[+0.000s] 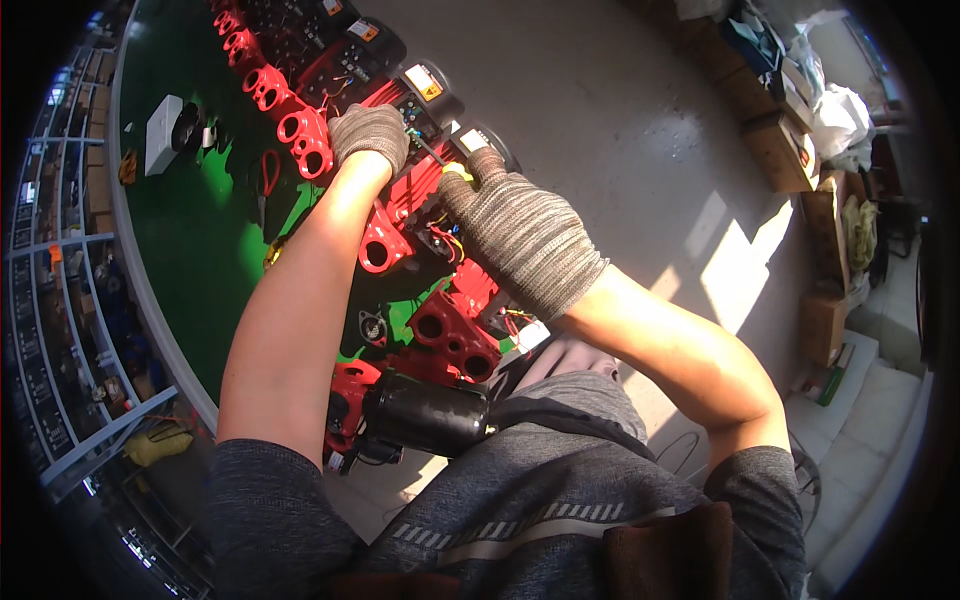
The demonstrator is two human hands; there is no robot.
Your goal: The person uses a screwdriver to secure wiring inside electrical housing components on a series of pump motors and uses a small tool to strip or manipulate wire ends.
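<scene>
My left hand (370, 137), in a grey-brown knit glove, is closed beside the open wiring box of a red pump with a black motor cover. What its curled fingers hold is hidden. My right hand (525, 232), gloved alike, grips a screwdriver (457, 171) by its yellow handle. The thin shaft slants up and left toward the green terminals in the wiring box. Under my hands lies the finned red motor body (408, 190), and a red pump flange (381, 243) shows between my forearms. Coloured wires (440, 238) stick out beside my right hand.
More red pumps (266, 88) stand in a row along the green-topped bench (160, 220). On it lie red-handled scissors (268, 180) and a white box (163, 135). A black motor (425, 410) sits close to my body. Cardboard boxes (775, 150) line the right; shelving (70, 240) stands left.
</scene>
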